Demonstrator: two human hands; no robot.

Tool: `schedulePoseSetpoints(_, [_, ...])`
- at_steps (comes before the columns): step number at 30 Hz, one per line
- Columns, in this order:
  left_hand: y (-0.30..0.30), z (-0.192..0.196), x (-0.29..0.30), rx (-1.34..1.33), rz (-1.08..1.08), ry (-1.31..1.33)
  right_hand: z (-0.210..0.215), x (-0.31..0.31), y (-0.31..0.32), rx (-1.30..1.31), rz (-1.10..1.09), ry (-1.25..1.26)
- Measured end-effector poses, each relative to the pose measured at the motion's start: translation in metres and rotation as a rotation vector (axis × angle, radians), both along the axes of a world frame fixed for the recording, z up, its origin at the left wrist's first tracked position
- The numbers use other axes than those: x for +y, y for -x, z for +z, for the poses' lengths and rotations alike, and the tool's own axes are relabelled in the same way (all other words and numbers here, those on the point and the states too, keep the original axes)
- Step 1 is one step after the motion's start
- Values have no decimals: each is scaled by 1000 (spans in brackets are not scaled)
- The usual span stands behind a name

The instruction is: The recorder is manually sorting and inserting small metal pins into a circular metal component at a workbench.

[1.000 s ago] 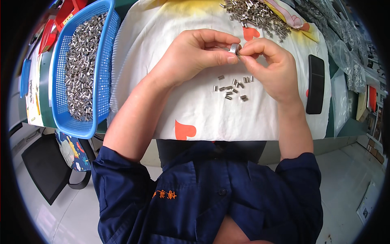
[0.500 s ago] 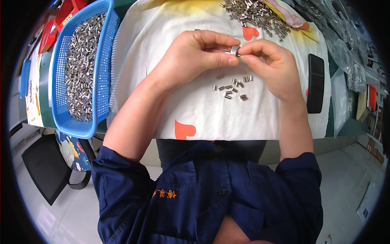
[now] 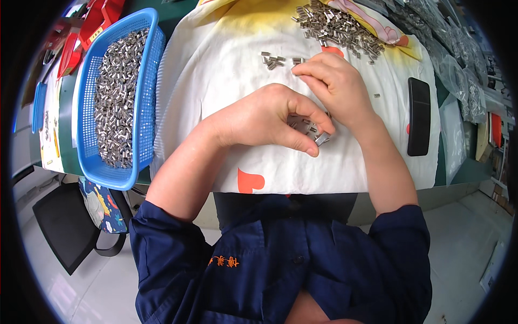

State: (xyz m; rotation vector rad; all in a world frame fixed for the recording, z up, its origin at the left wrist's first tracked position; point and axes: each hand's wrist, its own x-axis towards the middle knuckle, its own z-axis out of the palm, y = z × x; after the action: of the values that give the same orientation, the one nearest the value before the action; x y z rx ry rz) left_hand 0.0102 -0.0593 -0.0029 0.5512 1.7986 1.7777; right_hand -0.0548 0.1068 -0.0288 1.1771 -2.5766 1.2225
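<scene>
My left hand (image 3: 264, 116) is curved over the cloth. Its thumb and a fingertip close on a small shiny metal piece (image 3: 322, 140). Several small metal cylinders (image 3: 306, 125) show through the gap between thumb and fingers, lying on the cloth. My right hand (image 3: 337, 89) is just beyond, thumb and forefinger pinched together; what they hold, if anything, is too small to make out. Beside those fingertips lie a few metal cylinders (image 3: 298, 61), with a small group of cylinders (image 3: 273, 60) to their left.
A blue plastic basket (image 3: 86, 135) full of metal cylinders stands at the left. A heap of cylinders (image 3: 337, 29) lies at the far right of the white patterned cloth (image 3: 216, 167). A black phone (image 3: 418, 116) rests at the right edge, near clear plastic bags (image 3: 458, 65). Red bins (image 3: 70, 54) stand far left.
My left hand has come nearer and down over the loose cylinders with the metal piece. My right hand has separated from it and moved left, toward the far cylinders. The view has shifted slightly.
</scene>
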Motion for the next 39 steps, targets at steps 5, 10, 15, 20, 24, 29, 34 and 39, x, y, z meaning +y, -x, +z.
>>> schedulePoseSetpoints(5, [3, -1, -4, -24, -22, -90, 0, -3, -2, 136, -42, -112])
schedulePoseSetpoints(10, [15, -11, -18, -126, 301, -273, 11, 5, -4, 179, -14, -146])
schedulePoseSetpoints(15, [19, -16, -11, -140, 432, -226, 22, 15, -9, -558, -43, 421])
schedulePoseSetpoints(20, [16, -13, -8, -113, 474, -197, 21, 12, -13, -475, -13, 339])
schedulePoseSetpoints(24, [15, -14, -7, -117, 478, -172, 28, 7, -19, -145, -94, 151])
schedulePoseSetpoints(29, [13, -12, -5, -62, 546, -66, 29, 6, -20, -35, -87, 112])
schedulePoseSetpoints(34, [13, -11, -5, -95, 469, -109, 35, 19, -13, -400, -27, 163])
schedulePoseSetpoints(39, [8, -8, -2, -216, 249, -71, 40, 36, -1, -459, 105, 156])
